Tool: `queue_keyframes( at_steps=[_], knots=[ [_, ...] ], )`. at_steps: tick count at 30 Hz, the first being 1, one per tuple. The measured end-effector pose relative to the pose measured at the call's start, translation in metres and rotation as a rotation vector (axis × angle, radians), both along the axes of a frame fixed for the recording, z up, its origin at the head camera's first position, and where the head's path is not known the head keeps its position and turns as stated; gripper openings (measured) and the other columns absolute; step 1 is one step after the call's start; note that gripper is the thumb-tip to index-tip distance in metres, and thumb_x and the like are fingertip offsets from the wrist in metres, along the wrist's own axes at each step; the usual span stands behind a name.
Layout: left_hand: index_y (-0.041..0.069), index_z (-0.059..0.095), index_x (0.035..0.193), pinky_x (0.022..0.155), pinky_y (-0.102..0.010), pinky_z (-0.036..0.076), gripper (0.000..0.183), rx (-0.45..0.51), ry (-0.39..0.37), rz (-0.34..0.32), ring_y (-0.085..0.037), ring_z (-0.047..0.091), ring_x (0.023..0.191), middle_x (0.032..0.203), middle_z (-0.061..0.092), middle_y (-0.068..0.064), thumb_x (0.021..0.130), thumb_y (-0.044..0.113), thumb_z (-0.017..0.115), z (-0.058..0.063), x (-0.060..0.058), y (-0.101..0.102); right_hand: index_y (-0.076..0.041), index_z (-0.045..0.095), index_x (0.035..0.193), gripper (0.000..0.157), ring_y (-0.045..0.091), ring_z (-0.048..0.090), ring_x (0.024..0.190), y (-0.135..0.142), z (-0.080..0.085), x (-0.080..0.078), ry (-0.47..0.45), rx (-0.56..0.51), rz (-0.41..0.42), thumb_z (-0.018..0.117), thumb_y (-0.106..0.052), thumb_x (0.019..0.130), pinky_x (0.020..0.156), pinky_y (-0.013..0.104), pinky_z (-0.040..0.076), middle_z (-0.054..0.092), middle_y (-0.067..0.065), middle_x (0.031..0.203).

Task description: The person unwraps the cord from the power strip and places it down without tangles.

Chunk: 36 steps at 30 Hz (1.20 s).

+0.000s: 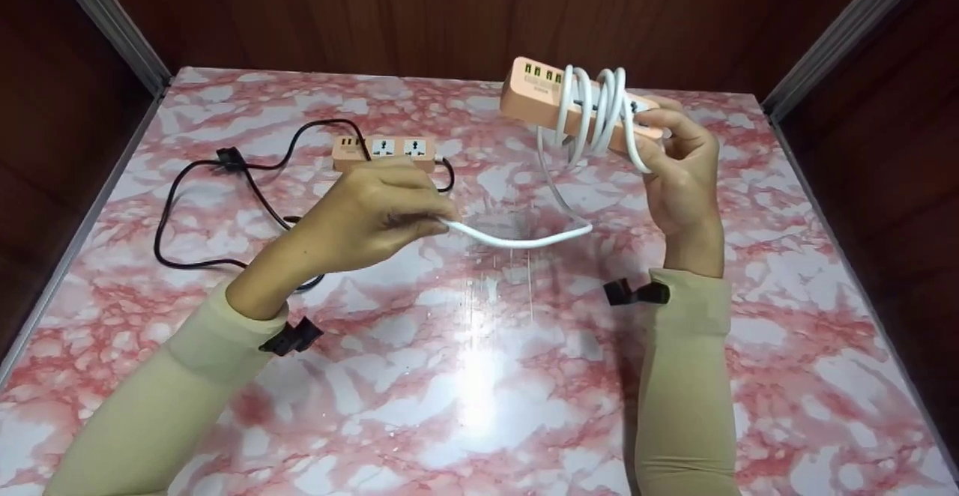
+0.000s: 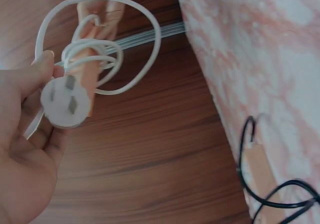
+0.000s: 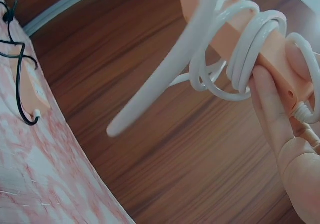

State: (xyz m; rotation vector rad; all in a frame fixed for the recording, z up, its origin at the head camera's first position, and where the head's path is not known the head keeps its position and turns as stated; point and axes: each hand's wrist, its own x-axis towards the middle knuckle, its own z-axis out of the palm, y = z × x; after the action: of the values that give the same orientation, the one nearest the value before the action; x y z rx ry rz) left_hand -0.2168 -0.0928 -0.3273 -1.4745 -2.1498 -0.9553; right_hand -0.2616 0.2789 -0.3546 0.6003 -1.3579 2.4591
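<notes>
My right hand (image 1: pixel 685 170) grips one end of a peach-orange power strip (image 1: pixel 533 93) and holds it raised over the table's right side. White cord is wound several times around the strip, and a free length of this white cord (image 1: pixel 517 243) hangs in a loop over to my left hand (image 1: pixel 374 215). There the thumb and fingers pinch the cord. A round white plug (image 2: pixel 65 103) with three flat pins shows by the left fingers in the left wrist view. From the right wrist, the fingers lie along the strip's body (image 3: pixel 277 56) beside the coils.
A second peach-orange power strip (image 1: pixel 348 155) lies on the table behind my left hand. Its black cord spreads loosely leftward, with a black plug (image 1: pixel 229 158) on it. The red-and-white marbled table (image 1: pixel 419 406) is bordered by dark wood panels (image 1: pixel 337 16).
</notes>
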Motion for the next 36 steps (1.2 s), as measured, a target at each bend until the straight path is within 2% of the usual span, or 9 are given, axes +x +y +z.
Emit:
queue_keyframes(
  at_steps=[5, 12, 21, 25, 32, 36],
  knots=[
    [0.010, 0.084, 0.104, 0.071, -0.031, 0.049, 0.012, -0.069, -0.025, -0.014, -0.017, 0.061, 0.078, 0.093, 0.075, -0.003, 0.092, 0.011, 0.084, -0.018, -0.003, -0.005, 0.019, 0.070, 0.105, 0.017, 0.032, 0.067, 0.106, -0.001, 0.001, -0.001, -0.003, 0.003, -0.001, 0.069, 0.020, 0.088, 0.083, 0.037, 0.065, 0.060, 0.025, 0.123],
    [0.013, 0.084, 0.100, 0.086, -0.039, 0.055, 0.012, -0.211, -0.067, -0.026, -0.022, 0.068, 0.091, 0.092, 0.077, -0.001, 0.089, 0.010, 0.086, -0.040, -0.009, -0.011, 0.019, 0.070, 0.105, 0.018, 0.030, 0.068, 0.101, 0.000, 0.000, 0.000, 0.008, 0.000, 0.003, 0.067, 0.021, 0.087, 0.080, 0.036, 0.065, 0.060, 0.025, 0.123],
    [0.016, 0.083, 0.094, 0.081, -0.037, 0.056, 0.014, -0.422, -0.130, -0.017, -0.020, 0.064, 0.090, 0.091, 0.076, 0.003, 0.086, 0.006, 0.088, -0.057, -0.015, -0.019, 0.020, 0.070, 0.103, 0.018, 0.030, 0.065, 0.105, 0.001, -0.001, 0.001, 0.011, 0.023, -0.017, 0.070, 0.020, 0.085, 0.079, 0.031, 0.063, 0.058, 0.022, 0.123],
    [0.015, 0.080, 0.089, 0.081, -0.040, 0.056, 0.016, -0.499, -0.140, -0.021, -0.022, 0.063, 0.090, 0.090, 0.074, 0.002, 0.084, 0.002, 0.088, -0.064, -0.017, -0.025, 0.021, 0.070, 0.102, 0.018, 0.031, 0.064, 0.108, 0.000, -0.001, 0.002, 0.013, 0.024, -0.021, 0.065, 0.023, 0.085, 0.080, 0.030, 0.063, 0.058, 0.023, 0.122],
    [0.015, 0.073, 0.083, 0.076, -0.041, 0.056, 0.024, -0.581, -0.107, 0.014, -0.025, 0.064, 0.087, 0.085, 0.072, 0.000, 0.080, -0.005, 0.086, -0.077, -0.016, -0.032, 0.021, 0.070, 0.102, 0.017, 0.032, 0.062, 0.111, 0.001, 0.000, 0.002, 0.024, 0.031, -0.022, 0.067, 0.021, 0.085, 0.082, 0.030, 0.062, 0.058, 0.023, 0.121],
    [0.015, 0.070, 0.079, 0.070, -0.039, 0.054, 0.027, -0.615, -0.017, 0.043, -0.024, 0.062, 0.082, 0.081, 0.069, 0.000, 0.080, -0.008, 0.082, -0.085, -0.014, -0.034, 0.021, 0.070, 0.102, 0.017, 0.031, 0.062, 0.110, 0.001, 0.000, 0.002, 0.029, 0.029, -0.016, 0.069, 0.020, 0.085, 0.082, 0.030, 0.062, 0.058, 0.023, 0.121]
  ],
)
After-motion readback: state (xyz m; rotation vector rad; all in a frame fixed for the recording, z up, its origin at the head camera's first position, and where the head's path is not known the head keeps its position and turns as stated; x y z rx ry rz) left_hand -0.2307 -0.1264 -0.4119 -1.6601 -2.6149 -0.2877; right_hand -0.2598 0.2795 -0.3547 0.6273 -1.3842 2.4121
